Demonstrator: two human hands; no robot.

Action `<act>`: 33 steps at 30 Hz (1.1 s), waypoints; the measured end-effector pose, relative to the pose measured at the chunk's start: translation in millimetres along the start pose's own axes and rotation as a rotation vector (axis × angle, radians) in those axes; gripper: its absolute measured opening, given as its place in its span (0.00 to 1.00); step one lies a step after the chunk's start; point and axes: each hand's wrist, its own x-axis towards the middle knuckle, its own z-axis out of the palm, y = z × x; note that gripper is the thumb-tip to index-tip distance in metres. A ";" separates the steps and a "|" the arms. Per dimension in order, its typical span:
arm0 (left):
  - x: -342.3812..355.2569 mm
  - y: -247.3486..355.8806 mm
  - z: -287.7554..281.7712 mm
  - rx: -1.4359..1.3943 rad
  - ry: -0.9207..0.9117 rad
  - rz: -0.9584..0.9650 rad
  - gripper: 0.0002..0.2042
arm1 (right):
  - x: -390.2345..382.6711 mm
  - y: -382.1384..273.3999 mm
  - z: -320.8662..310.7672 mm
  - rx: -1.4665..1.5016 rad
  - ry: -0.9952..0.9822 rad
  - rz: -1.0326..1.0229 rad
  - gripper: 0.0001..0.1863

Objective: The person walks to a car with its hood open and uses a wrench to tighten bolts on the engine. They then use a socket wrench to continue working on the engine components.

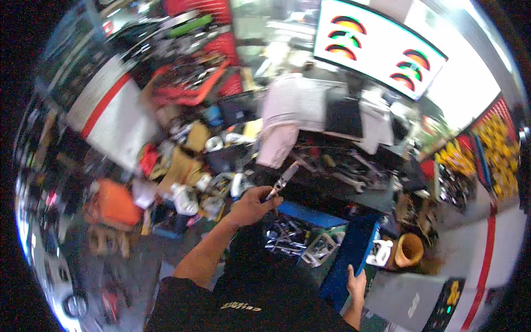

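Out in front of my chest, my left hand point(251, 206) is closed round a slim silvery tool point(286, 177) that points up and away; blur hides its exact kind. Just beyond it is a dark, cluttered bench with wrenches point(349, 181) lying on it. Low on the right, my right hand point(355, 283) is closed on the edge of a dark blue metal panel point(347, 260), thumb along the near side and the other fingers hidden. Between my arms, several metal tools point(287, 237) and a small pale tray point(321, 249) lie below the bench's blue edge point(312, 214).
Papers point(301, 105) drape over the bench back, below a bright screen point(379, 47). Boxes, bottles and an orange case point(113, 205) crowd the left. To the right stand a tan round container point(409, 250), a grey machine point(406, 301) and yellow parts point(498, 155) on a rack.
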 end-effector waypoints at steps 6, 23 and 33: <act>-180.5 -126.8 -2.2 0.460 0.482 -0.235 0.19 | 47.9 48.5 57.5 0.190 0.221 -0.236 0.31; -558.2 -447.4 135.7 0.017 1.138 -1.133 0.27 | -97.1 -210.3 280.3 -0.114 -0.255 -1.269 0.23; -755.6 -527.6 292.5 -0.638 1.333 -1.457 0.29 | -325.1 -236.1 502.1 -0.550 -0.782 -1.759 0.20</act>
